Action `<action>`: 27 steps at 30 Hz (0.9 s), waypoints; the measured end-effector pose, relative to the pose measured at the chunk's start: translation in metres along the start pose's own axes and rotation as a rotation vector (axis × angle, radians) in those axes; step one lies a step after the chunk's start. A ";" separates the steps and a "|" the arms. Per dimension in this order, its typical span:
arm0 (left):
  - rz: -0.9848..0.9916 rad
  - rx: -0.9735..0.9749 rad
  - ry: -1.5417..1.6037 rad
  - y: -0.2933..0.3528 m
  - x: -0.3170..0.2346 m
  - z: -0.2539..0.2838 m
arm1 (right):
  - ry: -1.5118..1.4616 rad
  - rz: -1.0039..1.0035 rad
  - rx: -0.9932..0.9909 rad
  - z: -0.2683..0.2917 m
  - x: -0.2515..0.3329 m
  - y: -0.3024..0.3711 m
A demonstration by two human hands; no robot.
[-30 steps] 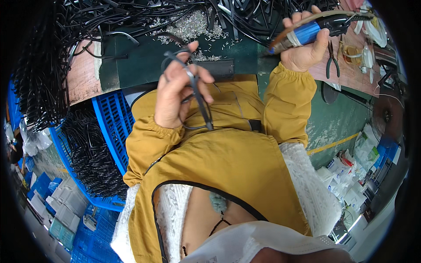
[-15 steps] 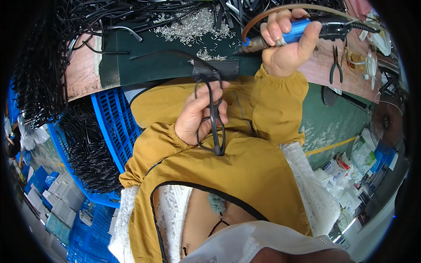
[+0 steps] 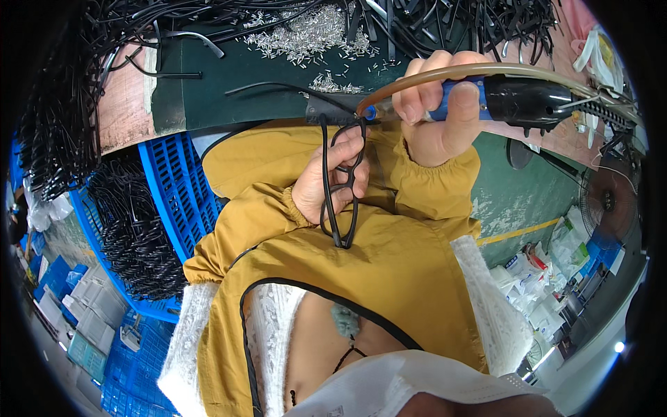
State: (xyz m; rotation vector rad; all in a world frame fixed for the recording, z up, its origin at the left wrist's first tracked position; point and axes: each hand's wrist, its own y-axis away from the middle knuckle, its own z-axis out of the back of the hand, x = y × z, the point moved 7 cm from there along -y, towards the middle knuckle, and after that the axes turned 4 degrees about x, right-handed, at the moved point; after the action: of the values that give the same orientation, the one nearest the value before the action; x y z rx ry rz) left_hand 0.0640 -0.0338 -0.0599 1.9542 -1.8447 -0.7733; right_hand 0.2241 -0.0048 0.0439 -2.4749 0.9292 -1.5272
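A black eyeglass frame [image 3: 328, 184] is held upright in front of my lap by my left hand [image 3: 311, 186], its fingers closed round the rims. One temple runs down toward me; the other stretches away to the left over the table edge. Wrapped in my right hand [image 3: 445, 118] is a blue and black electric screwdriver [image 3: 517, 99] with a brown hose [image 3: 479, 69] along it. Its tip is at the upper right corner of the frame, by a dark block [image 3: 321, 108] on the table edge; exact contact is hard to make out.
Small silver screws [image 3: 306, 38] lie heaped on the dark green mat [image 3: 208, 94]. Black temples are piled behind and left of them. A blue basket [image 3: 177, 198] full of black frames stands at my left. A fan [image 3: 608, 201] is at the right.
My right hand has brought the screwdriver down and left, from above the mat to the frame. My left hand has turned the frame slightly and shifted it a little.
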 end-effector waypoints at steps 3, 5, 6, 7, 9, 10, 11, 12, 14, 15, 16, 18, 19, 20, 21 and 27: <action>0.008 0.069 0.016 -0.003 0.000 -0.001 | -0.038 -0.014 0.021 -0.001 -0.008 -0.001; 0.025 0.106 0.055 -0.005 0.000 -0.003 | -0.003 -0.007 0.089 -0.005 -0.009 -0.001; 0.030 0.096 0.052 -0.005 0.000 -0.002 | 0.005 0.003 0.115 -0.005 -0.008 -0.003; 0.037 0.088 0.050 -0.006 0.001 -0.002 | 0.014 -0.030 0.122 -0.005 -0.009 -0.003; -0.009 0.075 -0.004 -0.005 -0.002 -0.003 | -0.107 -0.095 0.094 0.002 -0.010 -0.007; -0.025 0.045 -0.046 -0.005 -0.004 -0.002 | -0.152 -0.127 0.118 0.003 -0.012 -0.010; -0.002 0.022 -0.065 -0.002 -0.004 -0.001 | -0.125 -0.131 0.056 0.012 -0.011 -0.014; -0.017 0.003 -0.103 0.000 -0.007 -0.001 | -0.189 -0.095 -0.006 0.023 -0.009 -0.019; -0.068 -0.018 -0.148 0.009 -0.017 0.000 | -0.152 0.060 -0.248 0.054 -0.002 -0.027; -0.080 0.023 -0.113 0.011 -0.025 -0.001 | -0.011 0.092 -0.261 0.060 -0.003 -0.029; -0.148 0.126 -0.090 0.015 -0.037 -0.007 | -0.075 0.081 -0.298 0.071 -0.010 -0.037; -0.234 0.147 -0.121 0.022 -0.056 -0.009 | -0.033 0.090 -0.218 0.075 -0.017 -0.042; -0.277 0.215 -0.149 0.026 -0.067 -0.015 | -0.015 0.074 -0.210 0.080 -0.017 -0.043; -0.347 0.237 -0.150 0.028 -0.076 -0.018 | -0.042 0.068 -0.229 0.083 -0.018 -0.042; -0.452 0.209 -0.209 0.033 -0.086 -0.020 | -0.069 0.063 -0.249 0.086 -0.017 -0.043; -1.144 0.010 -0.697 0.046 -0.094 -0.048 | -0.189 -0.001 -0.189 0.062 -0.007 -0.038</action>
State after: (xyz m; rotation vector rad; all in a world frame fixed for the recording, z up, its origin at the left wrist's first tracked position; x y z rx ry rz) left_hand 0.0549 0.0490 0.0194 2.9368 -0.7407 -1.9298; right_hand 0.2907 0.0158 0.0222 -2.6898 1.0835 -1.2292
